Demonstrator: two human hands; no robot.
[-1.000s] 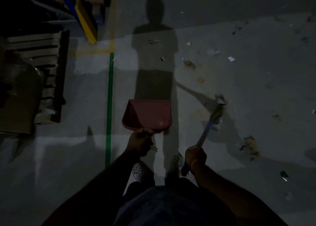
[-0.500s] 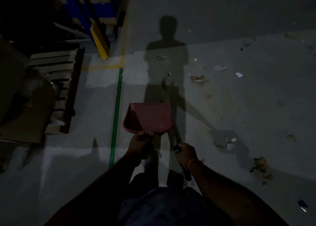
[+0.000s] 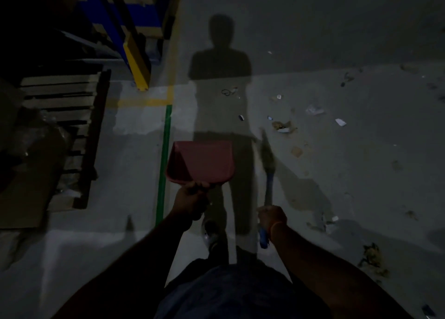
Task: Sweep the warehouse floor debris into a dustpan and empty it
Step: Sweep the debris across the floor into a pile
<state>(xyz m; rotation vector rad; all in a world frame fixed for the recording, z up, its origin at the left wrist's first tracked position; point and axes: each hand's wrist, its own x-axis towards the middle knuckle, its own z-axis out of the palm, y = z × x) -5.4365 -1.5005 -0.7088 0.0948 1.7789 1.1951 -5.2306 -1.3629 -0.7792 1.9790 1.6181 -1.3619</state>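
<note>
Head view, low light: we note the left hand [image 3: 190,201] closed around the handle of a red dustpan [image 3: 201,160], which is carried in front of the body with its open mouth facing away from us. We cannot tell whether the pan touches the grey floor [image 3: 361,174] or rides just above it. We see nothing lying inside the pan.

The right hand [image 3: 272,218] is wrapped around the blue handle of a brush [image 3: 267,164]; the handle's end sticks out below the fist, and the dark bristle head points forward, just right of the dustpan. The bristles are blurred, so we cannot say whether they touch the floor.

Debris is scattered to the right and ahead: a crumpled brownish scrap [image 3: 281,125] ahead of the brush head, a white paper bit [image 3: 340,122] further right, a dark loop of wire or band [image 3: 227,92] within the person's shadow [image 3: 221,60], and a ragged clump [image 3: 372,258] near the right forearm. All of it lies apart from the dustpan.

A green tape line [image 3: 163,164] runs along the floor just left of the pan and meets yellow tape [image 3: 144,101] further on. A wooden pallet [image 3: 69,116] and flattened cardboard [image 3: 26,193] lie at far left, with a blue and yellow rack post [image 3: 134,53] beyond.
</note>
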